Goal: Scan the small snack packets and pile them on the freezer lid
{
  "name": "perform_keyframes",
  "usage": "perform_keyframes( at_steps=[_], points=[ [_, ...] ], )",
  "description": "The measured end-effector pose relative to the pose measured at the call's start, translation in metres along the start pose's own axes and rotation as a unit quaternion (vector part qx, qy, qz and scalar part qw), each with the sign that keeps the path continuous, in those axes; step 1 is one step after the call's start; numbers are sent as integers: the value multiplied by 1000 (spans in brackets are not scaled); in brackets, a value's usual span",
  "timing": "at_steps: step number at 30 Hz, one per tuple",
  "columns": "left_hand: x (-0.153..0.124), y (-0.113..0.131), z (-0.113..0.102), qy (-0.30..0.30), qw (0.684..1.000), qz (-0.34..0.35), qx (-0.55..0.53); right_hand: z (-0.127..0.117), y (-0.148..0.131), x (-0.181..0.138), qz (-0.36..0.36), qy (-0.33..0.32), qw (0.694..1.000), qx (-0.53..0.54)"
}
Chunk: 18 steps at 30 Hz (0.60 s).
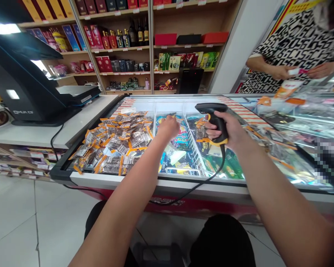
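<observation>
My right hand [229, 128] is wrapped round the grip of a black and orange barcode scanner [218, 120], its head pointing left. The scanner's cable hangs down across the freezer's front edge. My left hand [169, 127] is closed over the middle of the chest freezer, its fingers curled on a small packet [179, 119]; only a dark sliver and an orange edge show past the hand. Left of it lies a loose heap of small clear packets with orange edges [118, 139]. More such packets [202, 129] lie behind the scanner, and others [269, 142] right of my forearm.
Wire dividers and colourful bags show inside the chest freezer [156, 181]. A black scale terminal [30, 81] stands on the white counter [80, 118] at left. Shelves [122, 50] with boxes and bottles line the back. Another person [292, 48] stands at far right, holding something small.
</observation>
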<state>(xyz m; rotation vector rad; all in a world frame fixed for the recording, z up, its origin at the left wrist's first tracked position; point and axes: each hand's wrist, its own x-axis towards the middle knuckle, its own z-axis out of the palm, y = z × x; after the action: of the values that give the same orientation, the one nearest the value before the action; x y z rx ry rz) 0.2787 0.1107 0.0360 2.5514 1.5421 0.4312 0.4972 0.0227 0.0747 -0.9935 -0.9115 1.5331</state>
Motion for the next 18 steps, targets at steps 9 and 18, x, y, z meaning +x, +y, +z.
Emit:
perform_keyframes(
  at_steps=[9,18],
  points=[
    [1,-23,4,-15,1000,-12,-21,4,13,-1,117,1,987,-112],
    [1,-19,4,-31,998,-23,-54,9,12,-3,146,13,981,-124]
  ],
)
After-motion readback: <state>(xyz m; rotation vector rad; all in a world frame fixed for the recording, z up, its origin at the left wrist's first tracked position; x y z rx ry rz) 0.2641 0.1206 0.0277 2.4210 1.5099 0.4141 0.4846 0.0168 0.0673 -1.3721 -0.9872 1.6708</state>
